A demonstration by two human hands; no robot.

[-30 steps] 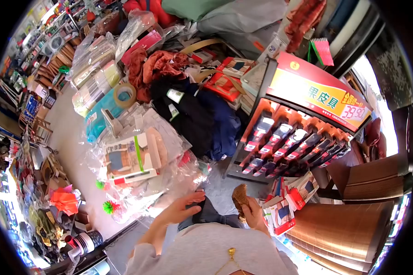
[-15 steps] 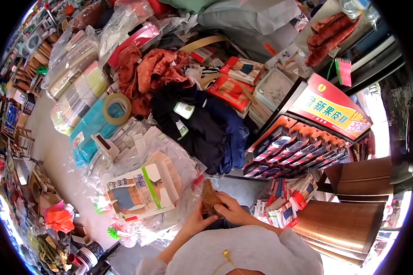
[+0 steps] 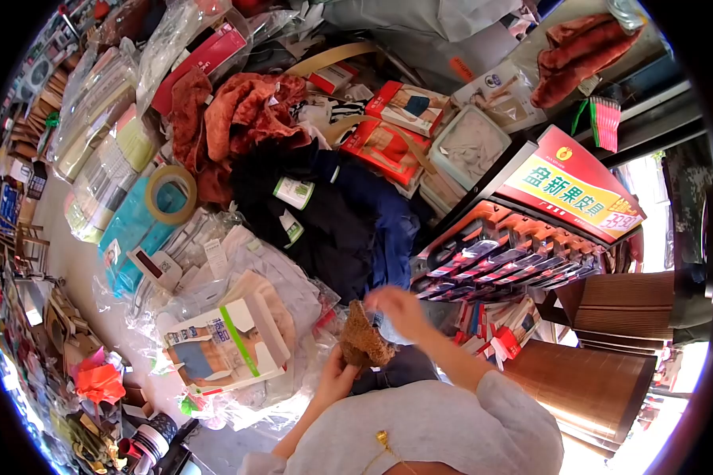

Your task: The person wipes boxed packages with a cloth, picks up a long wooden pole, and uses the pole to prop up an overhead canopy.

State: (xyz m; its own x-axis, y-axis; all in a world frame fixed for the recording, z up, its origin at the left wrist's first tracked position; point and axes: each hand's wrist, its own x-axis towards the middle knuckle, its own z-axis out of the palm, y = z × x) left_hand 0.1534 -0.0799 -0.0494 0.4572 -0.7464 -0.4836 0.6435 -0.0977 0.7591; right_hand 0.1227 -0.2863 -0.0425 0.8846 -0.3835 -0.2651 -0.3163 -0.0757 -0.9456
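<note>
A rough brown piece is held in my left hand, whose fingers are closed on its lower left side. Just above and to its right is my right hand, blurred by motion, so its fingers cannot be made out. To the left, a white and green underwear box lies on clear plastic wrapping. Black clothing with white and green tags is heaped beyond my hands, beside dark blue cloth.
A rack of belts with a red and yellow sign stands at the right, boxes below it. A tape roll, red-brown cloth and red boxes lie further off. Brown slatted panels are at lower right.
The brown piece has gone from my right hand to my left. My right hand met it at the middle, then moved up and right off it. The view has shifted.
</note>
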